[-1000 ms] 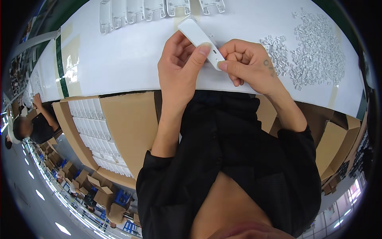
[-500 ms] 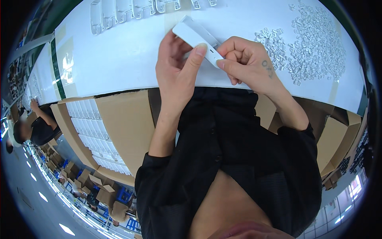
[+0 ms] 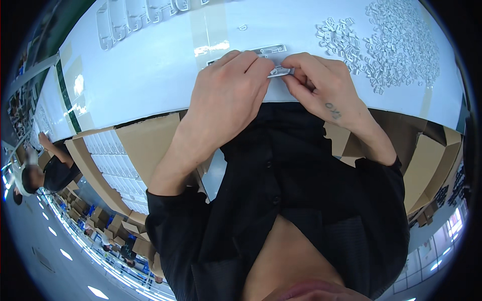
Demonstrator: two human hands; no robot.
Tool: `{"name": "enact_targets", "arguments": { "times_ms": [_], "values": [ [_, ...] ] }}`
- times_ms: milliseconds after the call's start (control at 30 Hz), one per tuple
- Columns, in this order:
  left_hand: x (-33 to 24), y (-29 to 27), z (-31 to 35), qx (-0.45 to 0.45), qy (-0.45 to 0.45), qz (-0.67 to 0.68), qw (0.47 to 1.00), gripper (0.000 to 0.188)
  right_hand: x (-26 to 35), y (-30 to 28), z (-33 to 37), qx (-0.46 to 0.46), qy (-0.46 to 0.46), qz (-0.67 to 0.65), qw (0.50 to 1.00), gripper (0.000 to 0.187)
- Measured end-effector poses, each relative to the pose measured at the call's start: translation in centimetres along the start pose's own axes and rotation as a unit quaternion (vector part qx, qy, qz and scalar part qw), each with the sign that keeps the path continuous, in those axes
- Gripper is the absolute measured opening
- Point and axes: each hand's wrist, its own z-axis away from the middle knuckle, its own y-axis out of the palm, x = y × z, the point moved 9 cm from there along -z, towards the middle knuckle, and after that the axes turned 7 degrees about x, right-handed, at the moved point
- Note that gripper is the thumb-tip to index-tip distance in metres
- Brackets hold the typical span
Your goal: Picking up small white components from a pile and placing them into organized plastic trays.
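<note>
A long white plastic housing (image 3: 273, 49) is low over the white table in front of me, its ribbed inside facing up. My left hand (image 3: 228, 93) is closed over it, knuckles up, and hides its middle. Thumb and fingers of my right hand (image 3: 321, 85) pinch at its right end, close to the left fingertips. Whether a smaller part is between the right fingertips is hidden. Beyond the hands, a small white plastic piece (image 3: 242, 27) lies alone on the table.
Several similar white housings (image 3: 128, 25) stand in a row at the far left. Heaps of small white pieces (image 3: 401, 47) cover the right side. Below the table's left edge, a cardboard box (image 3: 145, 140) sits beside stacked clear-white parts (image 3: 110, 160). A co-worker (image 3: 55, 165) is farther left.
The housing has gone from being held up, smooth side showing, to low over the table with its inside up. My left hand has turned palm down over it. A loose small piece now shows.
</note>
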Motion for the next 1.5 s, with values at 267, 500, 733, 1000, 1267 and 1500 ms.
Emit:
{"name": "enact_targets", "arguments": {
  "times_ms": [267,500,733,1000,1267,1500],
  "values": [
    [-0.7,0.0,-1.6,0.037,0.007,-0.012,0.999,0.01,-0.5,0.1,0.4,0.009,-0.048,0.015,0.999,0.022],
    [0.4,-0.7,-4.1,0.142,-0.044,0.071,0.986,0.019,-1.0,-0.1,0.5,-0.01,-0.016,-0.013,1.0,0.018],
    [0.7,0.7,-5.7,0.289,-0.128,0.034,0.948,0.018,-0.8,-0.2,0.8,-0.035,-0.041,0.009,0.998,0.014],
    [-1.3,0.7,-5.2,0.29,-0.026,-0.021,0.956,0.013,-0.7,-0.3,1.2,-0.073,-0.078,0.031,0.994,0.012],
    [-1.6,0.6,-2.3,0.114,0.002,0.019,0.993,0.01,-1.0,0.2,1.0,-0.042,-0.067,0.069,0.994,0.011],
    [-1.9,0.7,-1.7,0.095,0.054,0.001,0.994,0.013,-1.2,0.5,0.3,0.004,-0.207,-0.014,0.978,0.013]
  ]
}}
